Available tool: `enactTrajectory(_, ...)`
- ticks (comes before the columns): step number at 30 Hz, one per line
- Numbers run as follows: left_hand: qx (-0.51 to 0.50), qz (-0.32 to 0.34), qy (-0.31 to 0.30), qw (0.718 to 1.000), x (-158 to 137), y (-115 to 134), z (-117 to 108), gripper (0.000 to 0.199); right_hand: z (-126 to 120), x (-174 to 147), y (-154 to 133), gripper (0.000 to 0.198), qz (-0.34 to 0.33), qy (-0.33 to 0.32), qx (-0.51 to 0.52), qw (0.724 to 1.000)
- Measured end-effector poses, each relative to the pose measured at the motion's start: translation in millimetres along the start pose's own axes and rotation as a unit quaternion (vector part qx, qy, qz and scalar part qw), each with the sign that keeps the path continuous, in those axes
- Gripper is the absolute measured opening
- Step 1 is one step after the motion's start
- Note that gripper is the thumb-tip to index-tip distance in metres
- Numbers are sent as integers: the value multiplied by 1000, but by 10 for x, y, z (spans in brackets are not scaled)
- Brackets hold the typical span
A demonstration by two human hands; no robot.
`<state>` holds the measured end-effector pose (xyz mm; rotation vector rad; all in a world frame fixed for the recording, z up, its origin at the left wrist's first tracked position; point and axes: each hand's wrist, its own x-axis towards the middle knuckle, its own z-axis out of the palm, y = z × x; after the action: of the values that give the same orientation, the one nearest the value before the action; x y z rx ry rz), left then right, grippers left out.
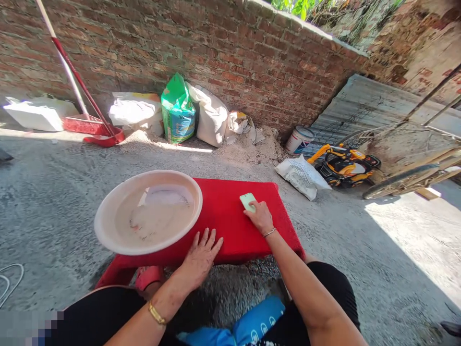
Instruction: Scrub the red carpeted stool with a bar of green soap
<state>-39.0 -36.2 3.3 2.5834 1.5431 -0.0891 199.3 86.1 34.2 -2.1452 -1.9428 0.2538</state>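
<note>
A red bench or low table (230, 211) with a cloth-like top stands in front of me. My right hand (262, 218) grips a flat, pale green block (248, 200) with rounded corners, held down at the red surface; its underside is hidden, so I cannot tell its exact kind. Fingers spread, my left hand (201, 254) lies flat on the near edge of the red top. Just left of it, a wide, pale pink basin (105, 233) sits on the red surface, with cloudy water (162, 218) inside and small bits in it.
Against the brick wall (252, 72) stand a green bag (178, 110), a white sack (212, 117) and a red dustpan (108, 138). To the right are a paint bucket (300, 139), a white bag (302, 175), a toy excavator (344, 166) and a bicycle wheel (399, 180). Blue cloth (259, 319) shows below.
</note>
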Motion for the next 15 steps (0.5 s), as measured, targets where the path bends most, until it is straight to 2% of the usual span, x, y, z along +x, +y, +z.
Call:
enactTrajectory(4,14,-3,10,1000,-8,1,26,69,-459,23,1134,43,168,46,-30,984)
enactTrajectory(6,16,-2,16,1000,-21,-7,25,70,-641,-57,1467,45,226,63,-40,971)
enactTrajectory(7,18,0,20,1000,-28,-11,20,69,-695,-115,1539,46,240,69,-39,968)
enactTrajectory(8,21,1,23,1000,-35,-13,12,69,-719,-181,1543,46,241,74,-33,967)
enactTrajectory(10,33,4,24,999,-46,-14,-17,69,-671,-328,1359,46,197,80,-11,977)
enactTrajectory(15,66,2,-4,998,-38,8,-160,68,-213,-654,400,38,-17,41,49,998)
